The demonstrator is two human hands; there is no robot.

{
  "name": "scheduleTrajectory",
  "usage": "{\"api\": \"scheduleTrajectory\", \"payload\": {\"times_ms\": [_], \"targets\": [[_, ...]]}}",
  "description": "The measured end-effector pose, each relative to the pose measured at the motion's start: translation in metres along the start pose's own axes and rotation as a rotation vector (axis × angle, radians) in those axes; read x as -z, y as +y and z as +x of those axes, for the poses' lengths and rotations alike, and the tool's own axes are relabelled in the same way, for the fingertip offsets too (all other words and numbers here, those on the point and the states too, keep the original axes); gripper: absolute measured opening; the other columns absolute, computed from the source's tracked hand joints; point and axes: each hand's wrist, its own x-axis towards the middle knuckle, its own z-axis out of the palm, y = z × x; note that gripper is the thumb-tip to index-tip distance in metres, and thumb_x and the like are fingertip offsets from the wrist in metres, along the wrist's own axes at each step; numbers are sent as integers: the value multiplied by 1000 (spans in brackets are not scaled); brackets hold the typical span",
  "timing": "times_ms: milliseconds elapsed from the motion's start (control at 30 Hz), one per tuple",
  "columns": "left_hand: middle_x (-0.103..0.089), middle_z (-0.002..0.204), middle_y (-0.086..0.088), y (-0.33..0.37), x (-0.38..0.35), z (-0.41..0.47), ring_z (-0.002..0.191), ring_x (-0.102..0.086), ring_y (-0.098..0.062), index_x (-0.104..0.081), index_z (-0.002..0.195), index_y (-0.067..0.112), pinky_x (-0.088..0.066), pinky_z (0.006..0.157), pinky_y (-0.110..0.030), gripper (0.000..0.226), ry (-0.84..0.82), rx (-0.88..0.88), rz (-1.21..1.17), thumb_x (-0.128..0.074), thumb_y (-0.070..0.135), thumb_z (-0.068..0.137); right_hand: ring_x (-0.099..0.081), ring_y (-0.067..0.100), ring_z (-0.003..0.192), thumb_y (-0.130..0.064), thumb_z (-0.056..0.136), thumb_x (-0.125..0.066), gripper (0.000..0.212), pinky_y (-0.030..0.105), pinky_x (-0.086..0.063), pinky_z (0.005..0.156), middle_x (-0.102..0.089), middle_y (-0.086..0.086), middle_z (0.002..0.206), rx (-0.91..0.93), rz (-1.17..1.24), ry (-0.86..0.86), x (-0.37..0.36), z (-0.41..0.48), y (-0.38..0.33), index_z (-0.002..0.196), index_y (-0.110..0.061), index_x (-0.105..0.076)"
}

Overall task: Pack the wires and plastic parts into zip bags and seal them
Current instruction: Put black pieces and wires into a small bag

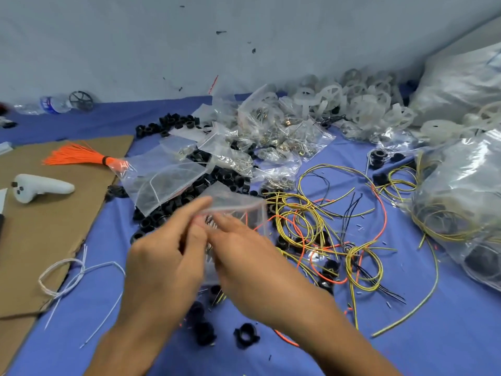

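Note:
A small clear zip bag (238, 207) is held up above the blue cloth between both hands. My left hand (165, 256) pinches its near left edge, the index finger stretched along the top. My right hand (244, 251) grips the bag's lower part from the right. Something small and dark shows inside the bag, blurred. Loose yellow, orange and black wires (320, 229) tangle on the cloth just right of the hands. Black plastic rings (206, 183) lie in a heap behind the bag, and a few (245, 335) lie near my forearms.
Filled zip bags (271, 131) and white plastic wheels (352, 101) pile up at the back. Large clear bags (461, 191) sit on the right. On the left, a cardboard sheet (40, 226) carries an orange wire bundle (78, 157) and a white handle (40, 187). White wires (76, 275) lie nearby.

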Motion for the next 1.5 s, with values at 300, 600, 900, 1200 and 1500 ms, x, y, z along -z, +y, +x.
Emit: {"api": "scheduleTrajectory", "payload": {"times_ms": [300, 600, 900, 1200, 1500], "targets": [[-62, 75, 1, -34, 65, 84, 61, -52, -14, -71, 103, 28, -48, 56, -22, 21, 365, 170, -470, -52, 25, 96, -58, 10, 63, -19, 94, -61, 17, 32, -45, 60, -69, -5, 78, -178, 430, 467, 7, -34, 51, 100, -32, -71], [-55, 54, 5, -31, 57, 84, 55, -60, -30, -69, 116, 17, -50, 55, -35, 24, 290, 77, -427, -51, 21, 101, -50, 27, 98, -31, 99, -48, 24, 38, -42, 86, -58, 2, 100, -70, -2, 149, -85, 36, 33, 109, -26, -70], [-56, 60, 0, -22, 42, 56, 46, -47, -5, -67, 117, 36, -39, 50, -20, 23, 224, -19, -228, -51, 28, 102, -47, 31, 96, -43, 97, -45, 33, 42, -38, 88, -55, 7, 99, -138, -167, 139, -99, 50, 22, 94, -16, -64], [-49, 58, 3, -17, 26, 42, 42, -37, -4, -65, 121, 40, -32, 43, -15, 26, 153, -49, -224, -52, 29, 102, -56, 16, 80, -27, 103, -47, 26, 38, -45, 74, -63, 0, 82, -405, 705, 590, -15, -13, 62, 84, -21, -65], [-44, 58, 4, -10, 1, 33, 46, -37, -4, -60, 127, 43, -32, 45, -18, 31, 9, 17, -177, -51, 40, 97, -60, 22, 68, -33, 100, -45, 28, 29, -49, 67, -62, 0, 68, -265, 1210, 771, 9, -58, 77, 87, -22, -67]]}}
